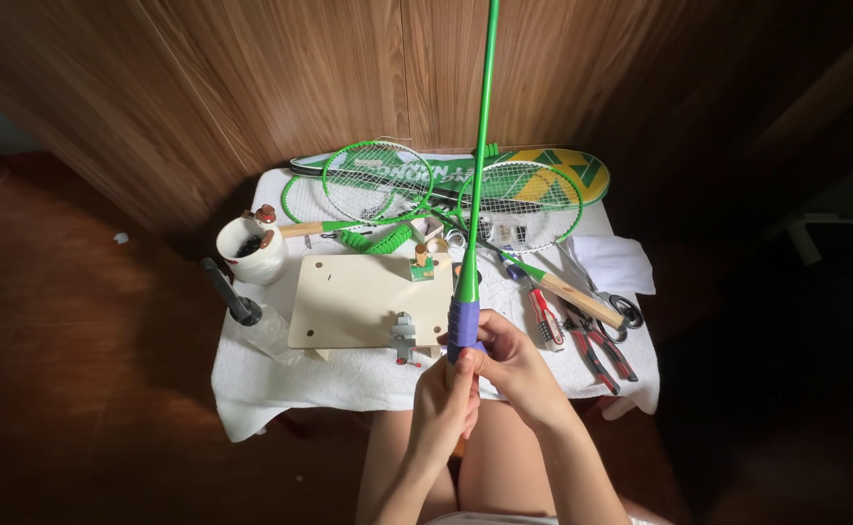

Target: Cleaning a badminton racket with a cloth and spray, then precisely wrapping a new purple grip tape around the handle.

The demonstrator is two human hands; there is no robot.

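Bare knees at bottom centre of the frame, the person seated before a small worktop (251, 389) draped in white cloth; both hands meet just above the knees at lower centre. Left hand (443, 413) wraps the butt of a racket handle from below, fingers pressed together around it; right hand (516, 365) sits just beside and slightly higher, fingers (485, 352) pinching the lower edge of the purple grip wrap (463, 326). The green racket shaft (482, 146) stands near upright from the hands and runs out of the top edge of the frame; its head is out of view.

Handling, as a judgement: light, stiff but springy shaft, long lever above the hands, so best held low at the wrapped handle; the wrap looks soft and tacky, the bare painted shaft likely slick.

On the worktop: pale wooden board (368, 297) at centre with a small metal clamp (404, 335) at its near edge; white cup (248, 251) at left; black-handled tool (227, 290) below it; two green rackets (378, 180) at the back on a green and yellow cover (567, 170); red-handled pliers (601, 350) and scissors (621, 309) at right.
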